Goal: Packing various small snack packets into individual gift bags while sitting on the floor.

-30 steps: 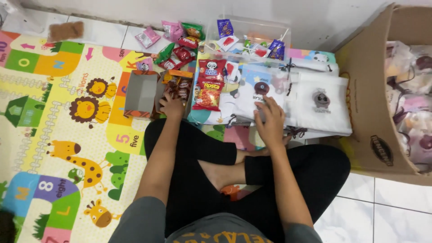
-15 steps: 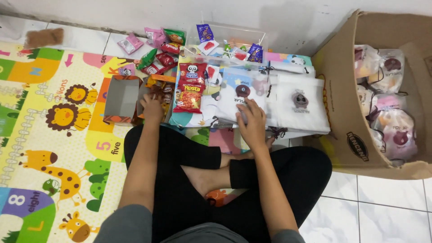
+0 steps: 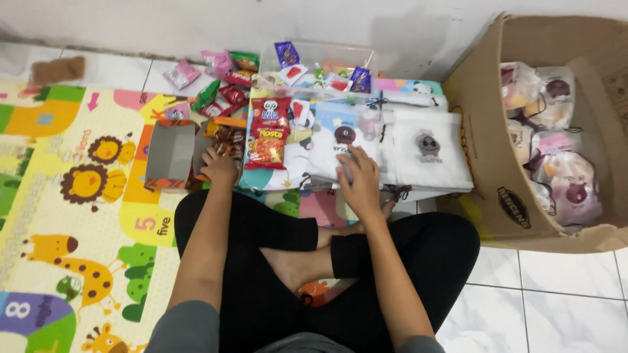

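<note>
Head view, one frame, catalogued left to right.

Left hand (image 3: 219, 167): we find it at the edge of a small grey cardboard tray (image 3: 171, 155), fingers curled loosely on brown snack packets (image 3: 229, 139); whether it pinches one we cannot tell.

Right hand (image 3: 358, 175): laid flat on a stack of white drawstring pouches (image 3: 418, 153), fingers slightly spread and pressing down on the near edge. The stack lies on the mat directly ahead of our crossed legs, just left of the box.

Red snack bag (image 3: 267, 140): flat between the two hands, beside the pouches.

Clear plastic tub (image 3: 314, 55): behind the pouches by the wall, holding small sweets.

Loose wrapped sweets (image 3: 216, 82): pink, green, red, scattered left of the tub.

Cardboard box (image 3: 484, 131): at right, open, holding filled pouches (image 3: 569, 186).

Animal-print play mat (image 3: 85, 196): under everything at left.
</note>
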